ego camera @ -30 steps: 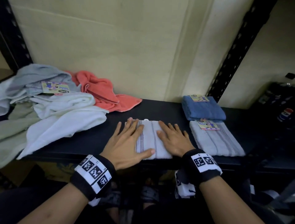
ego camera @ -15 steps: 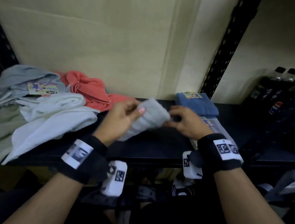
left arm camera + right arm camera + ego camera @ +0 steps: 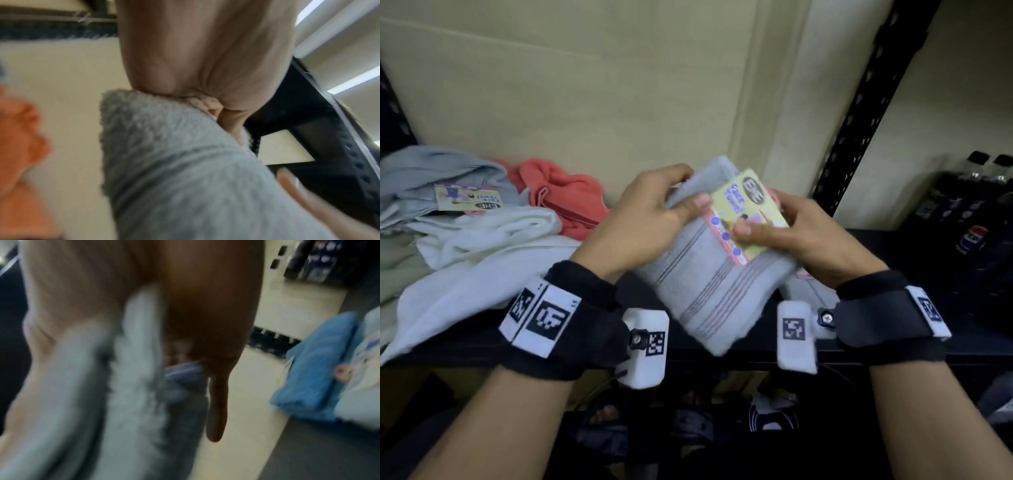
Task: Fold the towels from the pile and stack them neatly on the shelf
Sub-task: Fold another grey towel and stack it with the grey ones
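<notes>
A folded grey striped towel (image 3: 709,284) with a yellow and pink card label (image 3: 748,214) is held up in the air above the black shelf (image 3: 893,236). My left hand (image 3: 650,219) grips its upper left edge, thumb on top. My right hand (image 3: 791,233) holds its right side, thumb pressing the label. The same grey towel (image 3: 174,170) fills the left wrist view, and the towel (image 3: 133,386) appears blurred in the right wrist view. The unfolded pile lies at the left: a white towel (image 3: 482,246), a coral towel (image 3: 565,195) and a pale blue one (image 3: 431,174).
A folded blue towel (image 3: 312,366) and a folded pale towel (image 3: 366,369) lie on the shelf to the right, mostly hidden in the head view. A black perforated upright (image 3: 859,113) rises behind my right hand. Dark bottles (image 3: 976,212) stand at the far right.
A second ago both hands pressed flat on the folded towel on the shelf. They have since picked it up, raised it and turned it so its label faces up.
</notes>
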